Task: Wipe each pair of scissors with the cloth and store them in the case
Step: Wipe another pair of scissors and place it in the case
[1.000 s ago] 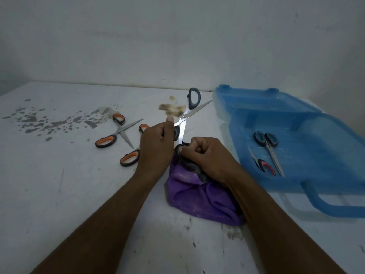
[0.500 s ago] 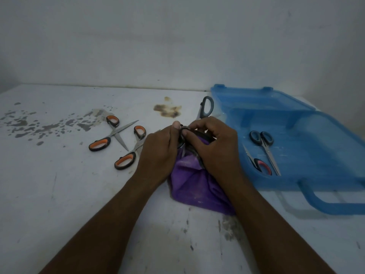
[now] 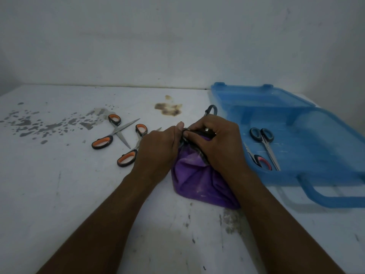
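Note:
My left hand (image 3: 158, 147) and my right hand (image 3: 217, 143) meet at the middle of the table, both closed on a pair of grey-handled scissors (image 3: 212, 110) and the purple cloth (image 3: 199, 180). Only one grey handle loop shows behind my right hand; the blades are hidden. The cloth bunches under my right hand and spreads toward me. Two orange-handled pairs lie to the left, one (image 3: 110, 133) with blades apart, the other (image 3: 130, 155) partly behind my left hand. The open blue case (image 3: 296, 175) on the right holds a grey-handled pair (image 3: 264, 143) and a red-handled pair (image 3: 260, 160).
The white table (image 3: 59, 194) has dark splatter marks (image 3: 39, 125) at the far left and a brown stain (image 3: 169, 109) near the back. The case's lid (image 3: 256, 95) lies open toward the wall, its handle (image 3: 325, 196) toward me. A wall stands right behind the table.
The scissors, held up with blades spread a second ago, have come down between my hands. My right hand moved up over them with the cloth. The other pairs have not moved.

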